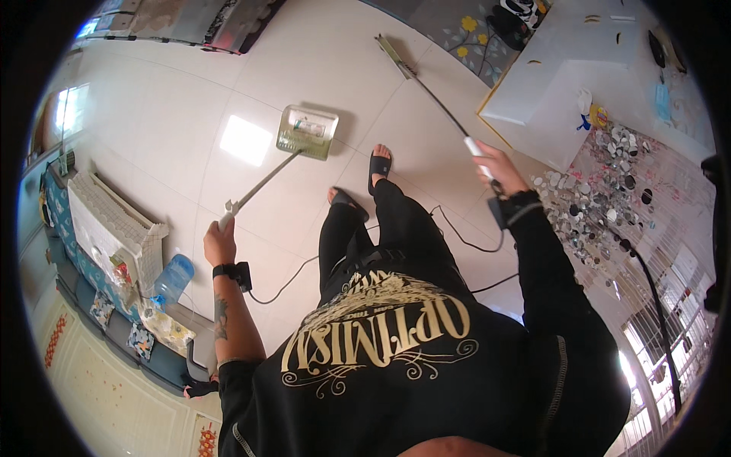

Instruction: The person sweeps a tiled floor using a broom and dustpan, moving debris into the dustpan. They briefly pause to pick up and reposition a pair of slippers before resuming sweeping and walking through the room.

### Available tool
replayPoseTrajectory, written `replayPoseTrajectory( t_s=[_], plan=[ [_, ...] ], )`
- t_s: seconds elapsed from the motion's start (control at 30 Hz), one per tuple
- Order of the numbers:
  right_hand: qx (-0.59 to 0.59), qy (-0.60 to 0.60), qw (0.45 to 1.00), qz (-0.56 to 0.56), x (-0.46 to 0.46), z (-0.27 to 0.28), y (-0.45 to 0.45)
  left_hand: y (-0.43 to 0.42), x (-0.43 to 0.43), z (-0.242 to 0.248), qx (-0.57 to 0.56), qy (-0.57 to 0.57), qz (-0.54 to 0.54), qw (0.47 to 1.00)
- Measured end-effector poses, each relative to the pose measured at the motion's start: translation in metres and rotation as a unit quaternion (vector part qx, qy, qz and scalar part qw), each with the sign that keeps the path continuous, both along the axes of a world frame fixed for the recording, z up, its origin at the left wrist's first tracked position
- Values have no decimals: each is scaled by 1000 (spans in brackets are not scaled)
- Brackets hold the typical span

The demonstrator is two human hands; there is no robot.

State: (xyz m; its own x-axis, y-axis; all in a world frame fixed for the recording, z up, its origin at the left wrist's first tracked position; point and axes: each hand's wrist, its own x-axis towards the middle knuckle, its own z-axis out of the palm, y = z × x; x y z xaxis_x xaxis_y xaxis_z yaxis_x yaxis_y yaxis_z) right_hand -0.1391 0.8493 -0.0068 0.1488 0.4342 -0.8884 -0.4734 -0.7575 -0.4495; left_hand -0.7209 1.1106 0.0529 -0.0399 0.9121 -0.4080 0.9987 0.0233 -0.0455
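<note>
My left hand (220, 242) is closed around the pale handle of a long-handled dustpan (307, 131). The dustpan's shallow greenish pan is held out over the tiled floor in front of my feet, with a label-like patch on its inside. In my right hand (501, 167) is the white grip of a broom (441, 104). Its dark shaft slants away from me to a narrow broom head (395, 56), which is at the floor near a grey floral mat. The broom head and the dustpan are well apart.
A grey mat with yellow flowers (469, 24) bears shoes beside a white cabinet (528, 85). At left stand a cloth-covered table (108, 220), a blue water bottle (175, 278) and a sofa (111, 325). A sequin curtain (594, 194) hangs at right. Cables run from my wrist devices.
</note>
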Motion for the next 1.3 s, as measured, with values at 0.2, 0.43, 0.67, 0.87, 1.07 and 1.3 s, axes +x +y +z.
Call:
replayPoseTrajectory(
  t_s=[0.2, 0.43, 0.67, 0.87, 1.07, 1.3],
  plan=[
    [-91, -143, 985, 15, -2, -40, 23, 61, 22, 13, 48, -74, 26, 996],
    [-15, -90, 996, 23, -76, -112, 186, 166, 49, -11, 9, -99, -11, 995],
    [-24, -38, 999, 15, -63, -15, 220, 266, 130, -61, -39, -33, -138, 989],
    [-30, -128, 984, 116, -4, -30, 295, 323, 162, -62, -66, 6, -155, 986],
    [-95, -216, 917, 323, -71, -70, 370, 328, 192, -61, -67, 17, -145, 987],
    [-7, 103, 971, 216, -11, 5, 356, 334, 178, -60, -97, -8, -66, 993]
  ],
)
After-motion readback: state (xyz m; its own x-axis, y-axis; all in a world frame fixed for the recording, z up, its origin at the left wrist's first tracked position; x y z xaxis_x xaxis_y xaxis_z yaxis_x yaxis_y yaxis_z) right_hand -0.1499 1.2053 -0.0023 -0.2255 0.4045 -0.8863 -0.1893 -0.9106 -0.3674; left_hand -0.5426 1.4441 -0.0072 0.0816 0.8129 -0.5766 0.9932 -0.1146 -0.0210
